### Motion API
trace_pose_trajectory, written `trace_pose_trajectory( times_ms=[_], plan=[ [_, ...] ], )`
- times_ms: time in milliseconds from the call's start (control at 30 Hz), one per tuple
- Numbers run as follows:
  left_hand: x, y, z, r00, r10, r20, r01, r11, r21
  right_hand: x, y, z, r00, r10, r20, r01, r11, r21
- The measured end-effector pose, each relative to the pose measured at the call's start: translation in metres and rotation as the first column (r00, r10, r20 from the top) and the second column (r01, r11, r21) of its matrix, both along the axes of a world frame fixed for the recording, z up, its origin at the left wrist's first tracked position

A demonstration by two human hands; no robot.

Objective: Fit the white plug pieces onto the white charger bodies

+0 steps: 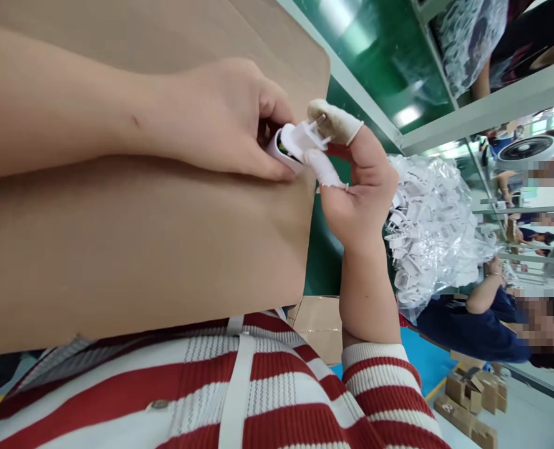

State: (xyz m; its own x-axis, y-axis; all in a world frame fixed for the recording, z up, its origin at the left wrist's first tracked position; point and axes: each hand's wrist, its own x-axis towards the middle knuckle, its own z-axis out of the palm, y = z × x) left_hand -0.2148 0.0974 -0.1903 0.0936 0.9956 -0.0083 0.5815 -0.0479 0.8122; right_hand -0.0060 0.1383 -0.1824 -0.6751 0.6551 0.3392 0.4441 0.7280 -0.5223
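Note:
My left hand (230, 118) comes in from the left, its thumb and fingers closed round a small white charger housing (272, 148). Something dark and greenish, like a circuit board, shows inside the housing's open end. My right hand (359, 168), with white cots on thumb and forefinger, pinches a white plug cap (300, 138) with two pins. The cap sits tilted at the housing's mouth, with a gap along one side. Both parts are held above the edge of a brown cardboard sheet (165, 249).
Beyond my right hand lies a clear plastic bag (436, 231) of white plug parts. Another bag (468, 43) is at upper right, near a metal rail (515, 93). A green surface (365, 56) borders the cardboard. Co-workers, a fan (527, 148) and boxes (468, 399) are farther off.

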Motion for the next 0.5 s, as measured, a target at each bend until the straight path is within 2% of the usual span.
trace_pose_trajectory(
  times_ms=[67,133,267,367,500],
  plan=[
    [0.0,-0.001,0.004,0.991,0.001,-0.13,-0.003,1.0,-0.014,-0.002,-0.002,0.003,0.998,-0.018,0.066,0.016,0.999,0.034],
    [0.001,-0.002,0.008,0.983,0.036,-0.182,-0.044,0.998,-0.042,-0.003,-0.003,0.006,0.995,-0.018,0.101,0.009,0.996,0.086],
    [0.004,-0.002,0.013,0.965,0.049,-0.259,-0.07,0.995,-0.072,-0.007,-0.002,0.007,0.998,-0.011,0.067,0.002,0.99,0.139],
    [0.004,-0.002,0.014,0.965,0.041,-0.258,-0.056,0.997,-0.054,-0.009,0.002,0.003,0.997,-0.03,0.066,0.023,0.995,0.098],
    [0.002,-0.001,0.014,0.961,0.055,-0.272,-0.081,0.993,-0.086,-0.012,0.011,-0.003,0.998,0.021,-0.063,-0.022,1.0,-0.011]
  ],
)
